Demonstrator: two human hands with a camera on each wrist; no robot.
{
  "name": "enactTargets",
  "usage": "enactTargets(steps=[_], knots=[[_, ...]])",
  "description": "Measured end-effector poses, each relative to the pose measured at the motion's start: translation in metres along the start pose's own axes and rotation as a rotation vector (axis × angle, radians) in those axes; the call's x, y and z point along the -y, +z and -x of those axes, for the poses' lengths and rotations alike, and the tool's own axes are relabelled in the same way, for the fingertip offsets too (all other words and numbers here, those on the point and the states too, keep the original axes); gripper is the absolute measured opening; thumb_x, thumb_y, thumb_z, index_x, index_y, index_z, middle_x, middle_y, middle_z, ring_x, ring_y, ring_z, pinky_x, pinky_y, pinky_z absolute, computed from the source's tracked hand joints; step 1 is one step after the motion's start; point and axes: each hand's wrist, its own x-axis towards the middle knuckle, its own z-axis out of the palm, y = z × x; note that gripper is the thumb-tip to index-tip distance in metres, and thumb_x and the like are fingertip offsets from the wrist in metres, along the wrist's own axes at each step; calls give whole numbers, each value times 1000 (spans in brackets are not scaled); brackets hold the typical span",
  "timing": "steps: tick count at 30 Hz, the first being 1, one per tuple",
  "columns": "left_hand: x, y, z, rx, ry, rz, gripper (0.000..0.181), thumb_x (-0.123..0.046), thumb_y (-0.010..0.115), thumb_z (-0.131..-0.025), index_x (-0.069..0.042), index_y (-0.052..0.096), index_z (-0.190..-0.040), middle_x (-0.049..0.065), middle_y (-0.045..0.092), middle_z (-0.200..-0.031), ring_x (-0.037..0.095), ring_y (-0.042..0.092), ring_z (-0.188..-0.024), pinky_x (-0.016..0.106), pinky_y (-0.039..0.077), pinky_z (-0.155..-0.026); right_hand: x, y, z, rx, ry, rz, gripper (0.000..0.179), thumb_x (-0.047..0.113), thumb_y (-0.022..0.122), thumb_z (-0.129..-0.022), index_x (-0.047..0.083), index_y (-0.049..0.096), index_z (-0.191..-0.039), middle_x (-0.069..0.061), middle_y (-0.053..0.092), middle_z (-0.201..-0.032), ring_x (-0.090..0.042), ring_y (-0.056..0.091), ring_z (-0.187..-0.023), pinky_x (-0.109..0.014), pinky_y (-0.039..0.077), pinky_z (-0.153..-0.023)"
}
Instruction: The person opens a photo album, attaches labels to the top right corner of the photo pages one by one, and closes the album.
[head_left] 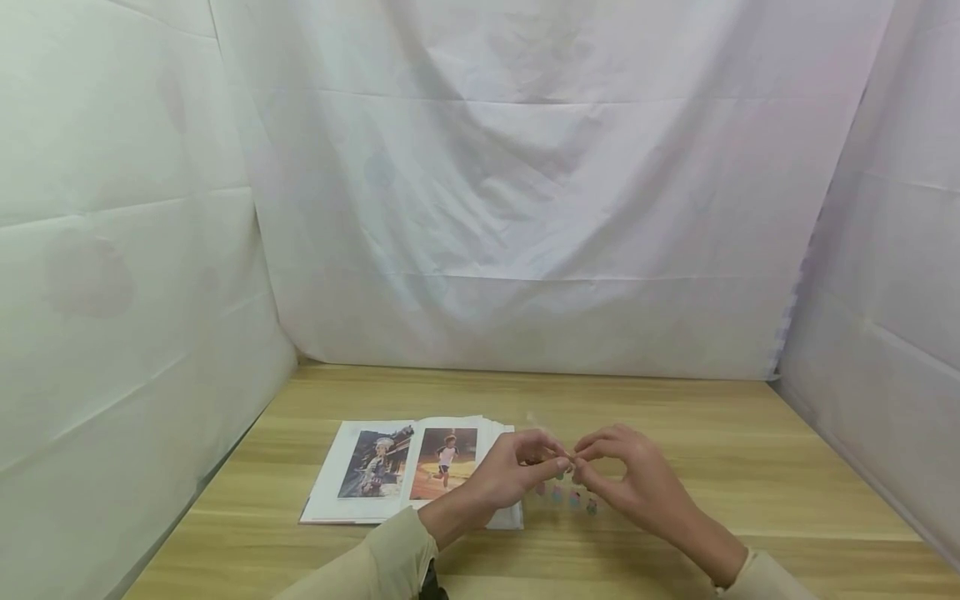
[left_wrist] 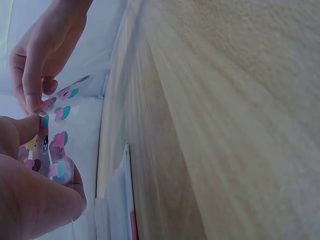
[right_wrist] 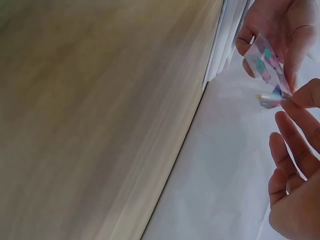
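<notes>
A clear sticker sheet (left_wrist: 62,114) printed with small pink and teal figures is held up off the table between both hands. My left hand (head_left: 517,468) grips it with the thumb on one side and curled fingers behind, seen through the film in the left wrist view. My right hand (head_left: 639,482) pinches the sheet's edge with thumb and index finger, close to the left thumb tip; its other fingers are loosely bent in the right wrist view. The sheet (right_wrist: 265,62) bends at the pinch. Whether a single sticker is lifted there, I cannot tell.
Left of the hands, an open photo album (head_left: 322,498) lies on the wooden table (head_left: 757,467), partly behind the left forearm. It shows a photo of a person in costume (head_left: 375,467) and one of a running child (head_left: 447,458). White cloth (head_left: 525,208) hangs around the table.
</notes>
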Motion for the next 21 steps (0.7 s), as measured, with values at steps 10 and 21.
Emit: enactTargets(steps=[10,21], knots=[[4,-2,1,10,-15,-4,18,-36,68,-96,-26,73,-110,-7,72,-111,22,69,-101,35,58,-78,0,-2,-2,14,47,-6,12,26,77,-90,36,72,-88,18,71,-106,-2,62,-102,-38,56,-86],[5,-1,2,-4,-75,-10,20,-37,70,-94,-24,71,-109,3,72,-102,25,67,-93,35,57,-76,-5,-3,-1,-28,60,32,13,18,80,-86,27,72,-91,15,71,-101,-4,62,-96,-33,55,-84]])
